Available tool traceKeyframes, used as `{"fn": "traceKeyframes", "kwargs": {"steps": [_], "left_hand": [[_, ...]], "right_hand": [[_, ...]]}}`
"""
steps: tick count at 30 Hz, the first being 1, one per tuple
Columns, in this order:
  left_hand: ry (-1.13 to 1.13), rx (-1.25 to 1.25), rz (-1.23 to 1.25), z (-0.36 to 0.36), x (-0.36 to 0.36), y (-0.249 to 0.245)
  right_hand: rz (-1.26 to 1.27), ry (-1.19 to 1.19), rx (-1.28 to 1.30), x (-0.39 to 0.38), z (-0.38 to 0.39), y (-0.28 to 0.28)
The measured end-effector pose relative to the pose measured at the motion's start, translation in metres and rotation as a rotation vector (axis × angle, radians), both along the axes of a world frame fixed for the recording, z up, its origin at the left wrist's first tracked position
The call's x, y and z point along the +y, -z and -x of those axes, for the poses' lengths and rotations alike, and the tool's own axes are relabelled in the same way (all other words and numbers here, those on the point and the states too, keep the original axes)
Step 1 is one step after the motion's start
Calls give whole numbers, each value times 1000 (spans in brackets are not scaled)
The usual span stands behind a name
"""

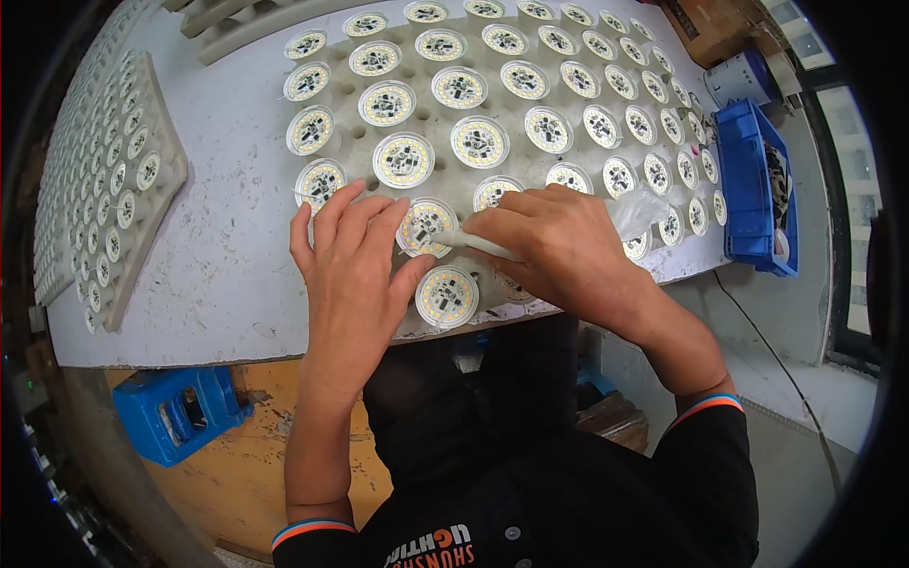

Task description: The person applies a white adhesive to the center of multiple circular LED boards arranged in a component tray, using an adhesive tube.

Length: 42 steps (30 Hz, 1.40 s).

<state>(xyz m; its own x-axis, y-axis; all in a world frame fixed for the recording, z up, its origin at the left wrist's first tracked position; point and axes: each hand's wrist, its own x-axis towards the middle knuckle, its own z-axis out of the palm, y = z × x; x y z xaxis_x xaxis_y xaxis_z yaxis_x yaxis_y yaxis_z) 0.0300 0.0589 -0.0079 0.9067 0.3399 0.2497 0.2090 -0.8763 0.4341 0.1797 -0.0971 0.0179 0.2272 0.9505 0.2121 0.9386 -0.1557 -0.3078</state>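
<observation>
A white foam tray [248, 161] on the workbench holds several round LED bulb bases with yellow-dotted circuit discs. My left hand [352, 275] lies flat on the tray's near edge, fingers spread, its fingertips touching the left side of one bulb base [423, 225]. My right hand [559, 248] grips a white pen-like tool [478, 244], whose tip rests on that bulb base's disc. Another bulb base [446, 296] sits just below, between my two hands.
A second foam tray [170, 142] of smaller bulb parts lies at the left. A blue bin [750, 180] with dark parts stands at the right edge, a cardboard box [705, 28] behind it. A blue device [175, 412] sits below the bench. A cable [772, 355] hangs at right.
</observation>
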Motion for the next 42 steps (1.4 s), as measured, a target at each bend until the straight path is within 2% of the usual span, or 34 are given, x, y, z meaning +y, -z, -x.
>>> {"fn": "traceKeyframes", "kwargs": {"steps": [10,20,26,42], "left_hand": [[3,-1,3,1,0,-1],[-62,-142,-53,-10,22,-9],[-31,-72,-148,-34,34,-6],[-42,-4,-36,-45,32,-6]], "right_hand": [[27,10,30,0,-1,-1],[-210,125,216,-12,-7,-1],[-212,110,227,-16,-9,0],[-365,134,322,-23,-16,4]]}}
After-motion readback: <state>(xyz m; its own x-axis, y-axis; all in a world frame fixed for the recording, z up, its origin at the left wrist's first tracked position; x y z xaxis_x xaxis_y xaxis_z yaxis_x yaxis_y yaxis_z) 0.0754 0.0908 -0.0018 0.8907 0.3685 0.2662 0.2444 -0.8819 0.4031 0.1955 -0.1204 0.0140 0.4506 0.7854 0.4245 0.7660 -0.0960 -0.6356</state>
